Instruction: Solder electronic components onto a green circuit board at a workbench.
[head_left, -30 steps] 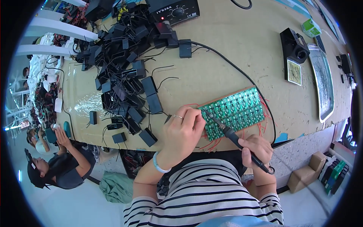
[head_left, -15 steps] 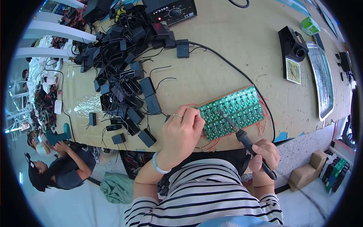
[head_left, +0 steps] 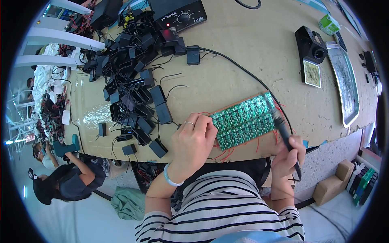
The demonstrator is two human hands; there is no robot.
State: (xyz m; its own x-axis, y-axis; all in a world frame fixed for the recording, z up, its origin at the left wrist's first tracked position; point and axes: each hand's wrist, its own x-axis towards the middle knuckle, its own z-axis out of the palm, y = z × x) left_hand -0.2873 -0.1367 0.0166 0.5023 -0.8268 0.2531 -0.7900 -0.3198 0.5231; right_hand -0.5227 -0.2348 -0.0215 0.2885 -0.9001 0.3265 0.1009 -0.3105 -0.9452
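A green circuit board panel (head_left: 244, 120), with rows of small repeated circuits and thin red wires around its edges, lies tilted near the table's front edge. My left hand (head_left: 193, 137) is closed at the panel's left edge, fingers curled and touching it; the fingertips are partly hidden. In my right hand (head_left: 288, 157) is a soldering iron (head_left: 282, 124) with a dark handle, slightly smeared by motion. Its tip points up and left, over the panel's right end. From the table's back, a black cord (head_left: 243, 67) curves past the panel's right side.
Many black plastic cases with leads (head_left: 133, 89) are heaped at left. A black soldering station (head_left: 178, 16) with a dial stands behind them. At right are a black iron stand (head_left: 312, 46) with its sponge tray (head_left: 312, 73) and a metal tray (head_left: 344, 85). Another person (head_left: 77, 178) sits at far left.
My right hand has moved the soldering iron rightward, from the panel's middle to its right end. My left hand stays at the panel's left edge. The whole view has shifted slightly.
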